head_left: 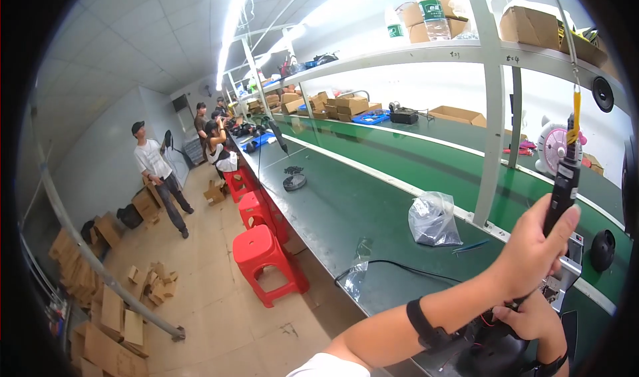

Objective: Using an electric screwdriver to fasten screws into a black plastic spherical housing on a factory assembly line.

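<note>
My left hand (526, 254) is closed round a black electric screwdriver (566, 180), which hangs from a cord with a yellow tie (575, 114) at its top. Lower down, my right hand (532, 324) is curled beside the screwdriver's lower end, thumb bent; what its fingers hold is hidden. Under both hands lies a dark rounded part (502, 350) with thin red wires, partly covered by my left forearm. A metal fixture (566, 270) stands just behind my hands. To its right is a round black part (603, 250).
A clear plastic bag (434, 218) and a black cable (399, 264) lie on the green bench (359, 210). A white post (491, 124) rises near my hands. Beyond are a round dark part (294, 181), red stools (263, 250), cartons (456, 115), a pink fan (554, 147) and several people.
</note>
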{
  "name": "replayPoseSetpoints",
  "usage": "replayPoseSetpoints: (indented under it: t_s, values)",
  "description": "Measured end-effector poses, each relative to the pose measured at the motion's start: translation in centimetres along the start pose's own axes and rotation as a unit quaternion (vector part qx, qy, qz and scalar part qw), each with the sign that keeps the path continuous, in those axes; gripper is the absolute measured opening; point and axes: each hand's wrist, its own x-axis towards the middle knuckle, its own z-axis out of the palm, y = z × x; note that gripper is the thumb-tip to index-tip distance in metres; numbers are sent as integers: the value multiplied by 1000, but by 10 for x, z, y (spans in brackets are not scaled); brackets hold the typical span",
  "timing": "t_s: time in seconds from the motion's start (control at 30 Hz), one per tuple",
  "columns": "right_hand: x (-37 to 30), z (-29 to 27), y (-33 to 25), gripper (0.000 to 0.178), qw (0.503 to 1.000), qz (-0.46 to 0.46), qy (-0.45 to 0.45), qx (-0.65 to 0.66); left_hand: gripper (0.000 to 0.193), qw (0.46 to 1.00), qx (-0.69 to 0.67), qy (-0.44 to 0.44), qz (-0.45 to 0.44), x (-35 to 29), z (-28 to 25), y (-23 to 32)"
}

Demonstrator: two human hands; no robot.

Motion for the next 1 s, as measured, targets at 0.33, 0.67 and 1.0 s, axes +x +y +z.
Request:
replayPoseSetpoints:
  t_s: [0.33, 0.67, 1.0]
  values:
    - [9, -31, -3, 26, 954, 233, -173, -75, 81, 894, 425, 111, 82, -131, -46, -32]
    - [8, 2, 20, 38, 973, 197, -103, 58, 71, 859, 500, 3, 108, -204, -42, -63]
    - [-9, 25, 11, 50, 929, 53, -107, 350, 71, 888, 460, 0, -4, -218, -64, -7]
